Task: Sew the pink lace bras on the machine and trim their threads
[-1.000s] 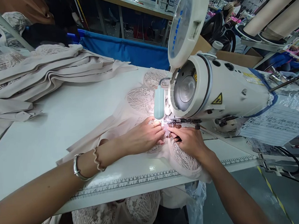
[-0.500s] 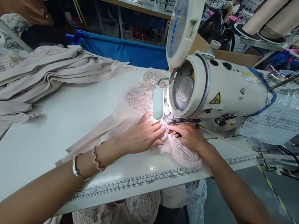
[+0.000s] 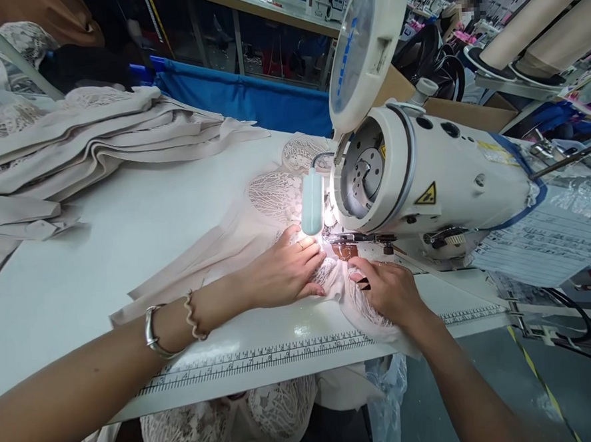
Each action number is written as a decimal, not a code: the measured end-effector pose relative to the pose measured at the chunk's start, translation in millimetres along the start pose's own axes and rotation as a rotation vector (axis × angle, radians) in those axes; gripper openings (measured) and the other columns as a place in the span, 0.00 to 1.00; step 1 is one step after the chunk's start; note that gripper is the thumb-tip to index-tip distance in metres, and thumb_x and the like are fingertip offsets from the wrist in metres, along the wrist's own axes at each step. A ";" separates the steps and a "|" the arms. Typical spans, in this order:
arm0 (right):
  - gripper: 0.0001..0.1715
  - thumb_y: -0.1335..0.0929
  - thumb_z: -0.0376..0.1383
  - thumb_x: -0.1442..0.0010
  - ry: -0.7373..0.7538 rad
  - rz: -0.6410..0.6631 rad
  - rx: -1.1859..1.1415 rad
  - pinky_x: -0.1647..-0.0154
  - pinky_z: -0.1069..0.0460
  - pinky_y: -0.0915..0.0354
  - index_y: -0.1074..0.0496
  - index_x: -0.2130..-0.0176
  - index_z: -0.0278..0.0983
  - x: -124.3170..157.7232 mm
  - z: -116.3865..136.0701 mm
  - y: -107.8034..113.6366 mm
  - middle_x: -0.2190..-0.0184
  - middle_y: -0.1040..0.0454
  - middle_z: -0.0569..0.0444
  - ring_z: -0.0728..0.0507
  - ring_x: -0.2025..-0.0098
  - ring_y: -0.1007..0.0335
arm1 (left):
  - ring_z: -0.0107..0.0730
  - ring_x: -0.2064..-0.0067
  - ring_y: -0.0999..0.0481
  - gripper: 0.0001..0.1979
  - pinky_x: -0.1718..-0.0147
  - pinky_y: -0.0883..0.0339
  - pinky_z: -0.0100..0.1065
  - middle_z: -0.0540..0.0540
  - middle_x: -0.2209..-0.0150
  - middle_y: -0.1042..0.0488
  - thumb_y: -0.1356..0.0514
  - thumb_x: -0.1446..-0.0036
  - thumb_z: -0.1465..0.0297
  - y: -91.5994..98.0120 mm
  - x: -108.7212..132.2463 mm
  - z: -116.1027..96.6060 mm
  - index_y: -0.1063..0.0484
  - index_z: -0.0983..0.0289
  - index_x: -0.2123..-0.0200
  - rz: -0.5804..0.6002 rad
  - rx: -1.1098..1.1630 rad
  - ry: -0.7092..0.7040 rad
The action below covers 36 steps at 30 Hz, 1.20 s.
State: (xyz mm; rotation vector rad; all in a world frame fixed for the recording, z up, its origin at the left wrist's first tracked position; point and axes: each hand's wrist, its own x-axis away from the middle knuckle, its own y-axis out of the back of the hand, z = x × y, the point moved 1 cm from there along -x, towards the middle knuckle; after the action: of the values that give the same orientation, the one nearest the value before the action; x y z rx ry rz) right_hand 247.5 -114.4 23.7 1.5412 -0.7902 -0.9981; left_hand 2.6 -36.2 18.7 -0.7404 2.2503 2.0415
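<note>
A pale pink lace bra (image 3: 276,194) lies spread on the white sewing table, partly under the head of the sewing machine (image 3: 453,171). My left hand (image 3: 291,264) rests on the fabric just left of the lit needle area, its fingers stretched out flat. To the right, my right hand (image 3: 387,285) grips the near lace cup with thumb and fingers closed on its edge. Something small and black, of a kind I cannot make out, shows between those fingers. A pale green lamp (image 3: 312,203) shines on the stitching spot and partly hides it.
Stacked pale garment pieces (image 3: 95,140) lie at the back left. A printed ruler (image 3: 264,357) runs along the table's front edge. More lace bras (image 3: 281,408) hang below it. Behind the table is a blue cloth bin (image 3: 242,94); a written sheet (image 3: 551,232) hangs at right.
My right hand has drawn back from the needle area, toward me and right, with the cup's edge. The machine's round end, blurred before, now shows sharp holes. My left hand has barely moved.
</note>
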 end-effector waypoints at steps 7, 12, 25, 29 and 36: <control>0.36 0.40 0.19 0.45 0.159 -0.105 -0.026 0.70 0.53 0.46 0.21 0.46 0.42 -1.6 -1.6 -2.8 0.80 0.30 0.59 0.49 0.76 0.39 | 0.48 0.52 0.28 0.28 0.46 0.48 0.51 0.64 0.53 0.23 0.55 0.27 0.53 0.9 -0.8 -2.4 0.24 0.67 0.59 0.004 -0.037 -0.033; 0.35 0.40 0.20 0.46 0.130 -0.066 -0.022 0.70 0.53 0.46 0.20 0.48 0.43 -6.3 -3.2 -5.2 0.81 0.31 0.58 0.49 0.76 0.41 | 0.50 0.50 0.26 0.28 0.44 0.49 0.54 0.64 0.54 0.22 0.57 0.27 0.54 -0.8 0.4 -0.7 0.25 0.67 0.52 -0.010 -0.023 -0.016; 0.32 0.36 0.26 0.41 -0.037 0.135 -0.092 0.63 0.54 0.38 0.25 0.42 0.49 -27.7 -8.0 -8.3 0.69 0.20 0.57 0.46 0.65 0.28 | 0.53 0.48 0.26 0.21 0.41 0.55 0.63 0.64 0.49 0.22 0.50 0.28 0.57 -2.6 -2.7 13.9 0.24 0.65 0.52 -0.017 0.035 0.089; 0.31 0.37 0.25 0.40 -0.056 0.139 -0.134 0.58 0.53 0.35 0.24 0.43 0.48 -35.1 -9.1 -13.3 0.63 0.18 0.56 0.45 0.59 0.25 | 0.50 0.49 0.26 0.20 0.38 0.60 0.67 0.62 0.51 0.21 0.51 0.28 0.59 -3.6 -1.9 19.9 0.25 0.64 0.49 -0.017 0.029 0.123; 0.25 0.38 0.30 0.34 -0.082 0.105 -0.185 0.58 0.52 0.32 0.24 0.44 0.46 -33.2 -16.2 -18.7 0.58 0.19 0.54 0.44 0.58 0.25 | 0.53 0.43 0.32 0.15 0.37 0.55 0.67 0.61 0.51 0.24 0.49 0.30 0.65 -4.8 -5.9 16.1 0.23 0.62 0.53 -0.059 0.066 0.271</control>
State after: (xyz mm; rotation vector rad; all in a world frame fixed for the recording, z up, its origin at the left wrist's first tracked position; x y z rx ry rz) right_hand 247.6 -74.5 12.5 1.2949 -0.8048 -1.0318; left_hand 4.7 -19.3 13.8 -1.1246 2.3828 1.9330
